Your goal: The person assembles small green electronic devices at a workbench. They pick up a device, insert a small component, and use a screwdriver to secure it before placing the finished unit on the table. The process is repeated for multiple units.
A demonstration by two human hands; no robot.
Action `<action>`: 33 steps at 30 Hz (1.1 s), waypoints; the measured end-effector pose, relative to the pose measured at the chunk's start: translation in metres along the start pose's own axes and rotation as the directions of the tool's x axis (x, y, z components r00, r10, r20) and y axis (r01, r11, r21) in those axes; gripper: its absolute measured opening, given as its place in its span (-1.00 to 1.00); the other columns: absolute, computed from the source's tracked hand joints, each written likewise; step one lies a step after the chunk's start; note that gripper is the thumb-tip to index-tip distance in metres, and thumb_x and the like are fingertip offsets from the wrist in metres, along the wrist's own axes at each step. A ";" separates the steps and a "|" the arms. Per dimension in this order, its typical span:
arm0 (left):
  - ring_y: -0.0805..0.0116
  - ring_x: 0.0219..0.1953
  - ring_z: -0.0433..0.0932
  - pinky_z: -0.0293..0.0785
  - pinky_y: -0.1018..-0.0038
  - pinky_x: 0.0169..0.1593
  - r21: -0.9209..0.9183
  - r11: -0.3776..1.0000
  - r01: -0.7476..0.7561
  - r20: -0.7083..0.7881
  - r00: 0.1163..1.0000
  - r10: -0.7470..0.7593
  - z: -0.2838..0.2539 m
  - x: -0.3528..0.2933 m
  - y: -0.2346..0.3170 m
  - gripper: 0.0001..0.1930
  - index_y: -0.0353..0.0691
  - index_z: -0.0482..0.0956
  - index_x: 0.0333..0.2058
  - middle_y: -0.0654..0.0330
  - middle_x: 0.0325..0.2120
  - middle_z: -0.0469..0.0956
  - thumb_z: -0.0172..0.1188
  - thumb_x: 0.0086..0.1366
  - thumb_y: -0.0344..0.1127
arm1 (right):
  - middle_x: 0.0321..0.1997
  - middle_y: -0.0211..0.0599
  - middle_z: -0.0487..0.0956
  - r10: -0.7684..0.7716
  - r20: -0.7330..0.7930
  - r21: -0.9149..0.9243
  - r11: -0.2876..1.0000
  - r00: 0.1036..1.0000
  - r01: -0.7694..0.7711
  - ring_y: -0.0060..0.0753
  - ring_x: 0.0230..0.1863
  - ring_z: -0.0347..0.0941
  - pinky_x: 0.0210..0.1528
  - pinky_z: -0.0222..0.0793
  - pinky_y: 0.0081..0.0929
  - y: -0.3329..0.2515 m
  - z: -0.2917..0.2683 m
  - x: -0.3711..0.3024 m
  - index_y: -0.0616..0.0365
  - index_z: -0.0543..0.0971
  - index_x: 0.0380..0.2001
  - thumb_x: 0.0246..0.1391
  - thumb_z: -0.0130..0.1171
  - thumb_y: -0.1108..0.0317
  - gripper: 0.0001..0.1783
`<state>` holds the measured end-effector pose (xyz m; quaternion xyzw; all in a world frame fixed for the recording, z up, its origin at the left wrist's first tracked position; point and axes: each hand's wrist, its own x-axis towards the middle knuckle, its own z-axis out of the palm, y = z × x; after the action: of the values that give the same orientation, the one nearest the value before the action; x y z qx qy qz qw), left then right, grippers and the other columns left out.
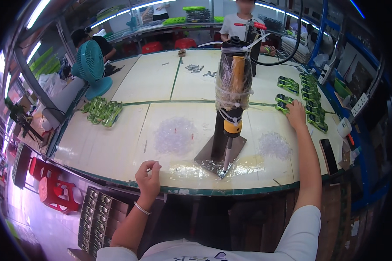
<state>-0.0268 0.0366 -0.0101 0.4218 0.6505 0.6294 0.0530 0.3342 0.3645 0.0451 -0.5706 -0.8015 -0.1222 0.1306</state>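
My right hand reaches to the far right of the table, fingers closed on the near end of a bright green and black plastic part. Another such part lies just beyond it, and a row of several more runs along the right. My left hand hovers at the front table edge with its fingers curled in a pinch; whatever is in them is too small to make out. Between my hands stands an upright screwdriver tool, wrapped in clear film and tied to a post on a metal plate.
Piles of small clear plastic pieces lie either side of the post. More green parts and a teal fan stand left. A phone lies at the right edge. Small metal pieces lie farther back. Co-workers sit and stand beyond.
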 end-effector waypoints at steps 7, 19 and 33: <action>0.45 -0.50 0.43 0.33 0.56 -0.37 0.014 1.000 -0.017 -0.008 1.000 0.017 0.001 0.001 -0.004 -0.94 -0.37 0.44 -0.51 0.17 -0.61 0.47 0.05 0.05 -0.48 | 0.04 -0.05 0.26 0.111 -0.061 0.485 0.872 0.992 -0.067 -0.08 0.08 0.14 0.09 0.07 -0.36 0.020 0.059 0.016 0.09 0.28 -0.01 -0.22 -0.08 0.60 -0.44; 0.36 -0.45 0.45 0.34 0.55 -0.35 0.117 0.934 -0.339 0.121 0.938 0.325 -0.030 0.053 0.003 -0.90 -0.34 0.46 -0.47 0.11 -0.54 0.47 0.11 0.02 -0.44 | -0.44 -0.33 0.47 0.083 0.213 0.892 0.389 0.973 -0.229 -0.54 -0.34 0.38 -0.24 0.28 -0.64 -0.029 -0.043 -0.204 0.30 0.44 -0.37 -0.12 0.01 0.55 -0.84; 0.09 -0.50 0.47 0.38 0.31 -0.38 0.914 0.325 -0.244 0.241 0.969 0.050 -0.075 0.190 -0.116 -0.83 -0.31 0.38 -0.43 -0.02 -0.57 0.48 0.01 0.03 -0.32 | -0.36 -0.27 0.52 -0.568 0.529 0.844 0.432 0.631 -0.319 -0.51 -0.37 0.45 -0.31 0.35 -0.61 -0.204 -0.050 -0.351 0.17 0.47 -0.24 -0.09 0.09 0.35 -0.72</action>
<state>-0.2491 0.1123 -0.0074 0.4840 0.8450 0.1055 -0.2014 0.2551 -0.0274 -0.0403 -0.3335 -0.7557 0.5616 0.0482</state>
